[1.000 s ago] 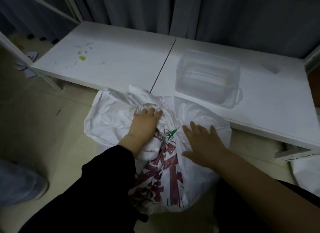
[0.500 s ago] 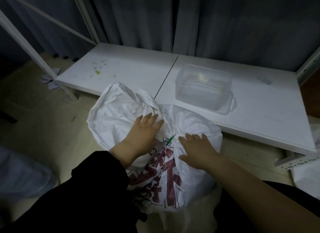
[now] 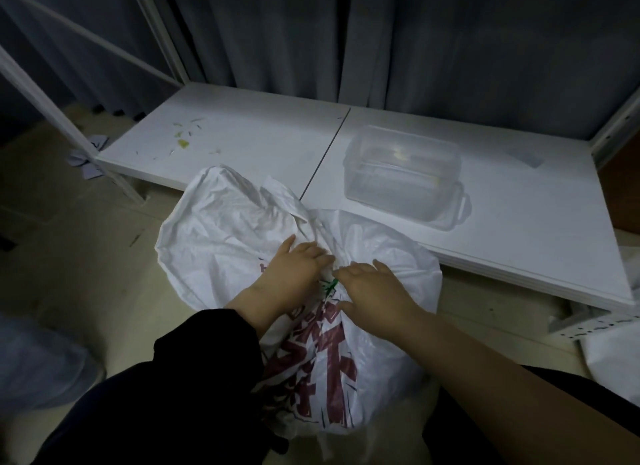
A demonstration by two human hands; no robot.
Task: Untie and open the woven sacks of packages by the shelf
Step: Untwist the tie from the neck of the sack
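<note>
Low white shelf board (image 3: 242, 146) before grey curtains (image 3: 346, 39), beige floor; one clear plastic container (image 3: 401, 174) on it. One woven sack (image 3: 221, 236) on floor against shelf; left hand (image 3: 294, 274) and right hand (image 3: 374, 288) pinch its gathered neck at green tie (image 3: 330, 286)

A clear plastic container (image 3: 403, 174) is seen upside down on the right half of the low white shelf board (image 3: 263, 142). Small green and pale scraps (image 3: 183, 139) are scattered over the board's far-left part. Grey curtains (image 3: 381, 39) are hung behind. Bits of grey paper (image 3: 90, 160) are spotted on the beige floor (image 3: 79, 257) at the left.
</note>
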